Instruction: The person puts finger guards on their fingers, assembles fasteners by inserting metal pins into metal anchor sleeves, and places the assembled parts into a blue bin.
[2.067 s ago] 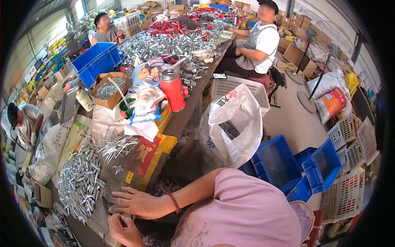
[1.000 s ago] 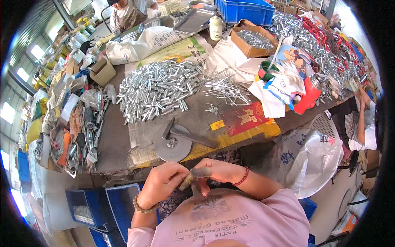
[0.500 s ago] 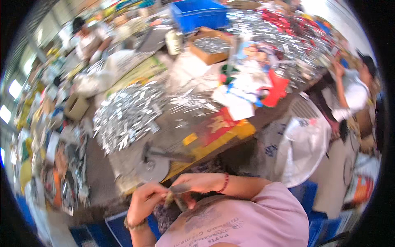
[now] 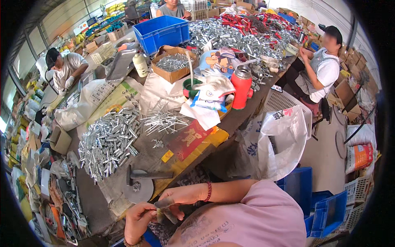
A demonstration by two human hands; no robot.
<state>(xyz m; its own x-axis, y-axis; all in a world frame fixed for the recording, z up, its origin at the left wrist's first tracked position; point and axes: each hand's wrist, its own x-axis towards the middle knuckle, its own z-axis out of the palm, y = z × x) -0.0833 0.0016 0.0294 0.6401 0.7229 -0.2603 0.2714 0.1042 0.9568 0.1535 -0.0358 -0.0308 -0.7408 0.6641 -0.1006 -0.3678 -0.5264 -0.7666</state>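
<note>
Close to my body, below the table's near edge, my left hand (image 4: pixel 139 220) is closed in a pinch at the fingertips of my right hand (image 4: pixel 183 196). Between them is a grey, cloth-like strip (image 4: pixel 164 202) with a yellowish part. It lies along the right fingers; whether it wraps around them, I cannot tell. My right fingers are bent and closed about it. Just beyond, a hammer (image 4: pixel 152 175) rests across a round grey metal disc (image 4: pixel 139 190). A heap of small silver metal tubes (image 4: pixel 109 142) and a spread of thin metal rods (image 4: pixel 164 120) lie farther back.
A red thermos (image 4: pixel 241 88), a cardboard box of metal pieces (image 4: pixel 172 61) and a blue bin (image 4: pixel 162 35) stand on the table (image 4: pixel 96 193). White sacks (image 4: pixel 284 140) hang at its right edge. Co-workers sit left (image 4: pixel 68 70), right (image 4: pixel 325 66) and at the back.
The view has turned and sharpened, shifting the table items leftward and upward in the picture. My hands sit slightly lower and still meet at the grey strip.
</note>
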